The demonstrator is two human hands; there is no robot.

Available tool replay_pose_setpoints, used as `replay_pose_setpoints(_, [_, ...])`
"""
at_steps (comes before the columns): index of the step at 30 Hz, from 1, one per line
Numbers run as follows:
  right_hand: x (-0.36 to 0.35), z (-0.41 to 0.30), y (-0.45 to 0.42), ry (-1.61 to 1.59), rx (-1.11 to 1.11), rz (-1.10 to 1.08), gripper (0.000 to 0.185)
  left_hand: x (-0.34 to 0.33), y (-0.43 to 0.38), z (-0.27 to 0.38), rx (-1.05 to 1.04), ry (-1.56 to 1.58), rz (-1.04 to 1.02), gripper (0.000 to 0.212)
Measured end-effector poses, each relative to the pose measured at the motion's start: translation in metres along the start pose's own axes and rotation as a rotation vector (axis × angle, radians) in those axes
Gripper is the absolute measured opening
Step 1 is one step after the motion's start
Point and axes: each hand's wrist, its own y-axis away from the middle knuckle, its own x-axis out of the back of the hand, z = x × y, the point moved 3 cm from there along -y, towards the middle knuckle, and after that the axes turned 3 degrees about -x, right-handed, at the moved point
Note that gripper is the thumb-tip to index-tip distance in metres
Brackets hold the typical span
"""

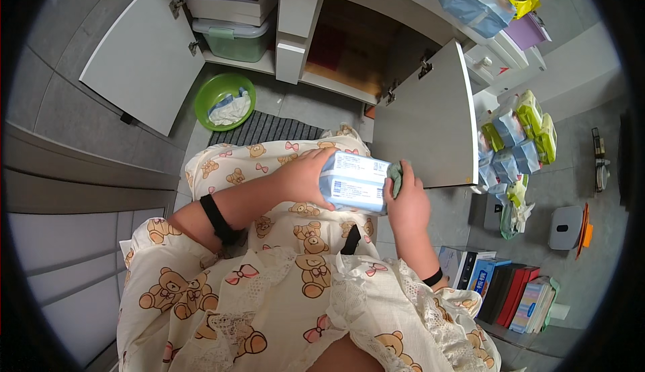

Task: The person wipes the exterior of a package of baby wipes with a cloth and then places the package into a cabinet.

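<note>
A blue and white plastic-wrapped packet (357, 181), bearing printed writing, is held over my lap. My left hand (307, 178) grips its left end, with the fingers over the top edge and the thumb below. At the packet's right end is my right hand (409, 198), which holds a crumpled green cloth (396, 176) against it. Part of the cloth is hidden behind the fingers. Both forearms wear black bands. Beneath the packet lies the bear-print fabric (310, 236) of my clothing.
Two cabinet doors (146, 54) (428, 120) stand open ahead. A green basin (201, 101) with cloths sits by a striped mat (267, 128). Blue and green packets (509, 120) are piled at the right, above boxes and books (509, 291). More packets (476, 4) lie on the cabinet top.
</note>
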Motion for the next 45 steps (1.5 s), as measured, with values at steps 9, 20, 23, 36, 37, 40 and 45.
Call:
replay_pose_setpoints(9, [-0.023, 0.014, 0.007, -0.469, 0.054, 0.088, 0.049, -0.003, 0.001, -0.005, 0.005, -0.011, 0.004, 0.117])
replay_pose_setpoints(20, [-0.034, 0.024, -0.001, -0.703, -0.001, 0.014, 0.049, -0.001, 0.001, -0.001, 0.041, 0.017, 0.001, 0.116])
replay_pose_setpoints(23, [-0.022, 0.019, 0.001, -0.557, -0.003, 0.043, 0.048, -0.002, 0.001, -0.002, 0.039, 0.008, 0.005, 0.116])
replay_pose_setpoints(36, [-0.001, 0.019, -0.003, -0.253, -0.071, -0.037, 0.049, -0.003, -0.005, -0.007, 0.003, -0.031, -0.015, 0.118])
replay_pose_setpoints(37, [-0.001, 0.022, -0.003, -0.254, -0.071, -0.037, 0.049, -0.005, -0.006, -0.012, -0.017, -0.002, -0.006, 0.119])
replay_pose_setpoints(40, [-0.011, 0.039, 0.000, -0.783, -0.203, -0.064, 0.042, -0.004, -0.004, -0.016, -0.021, 0.051, -0.004, 0.120])
replay_pose_setpoints(45, [-0.024, 0.050, 0.016, -0.909, -0.176, -0.043, 0.043, -0.004, -0.001, -0.017, 0.000, 0.027, 0.013, 0.120])
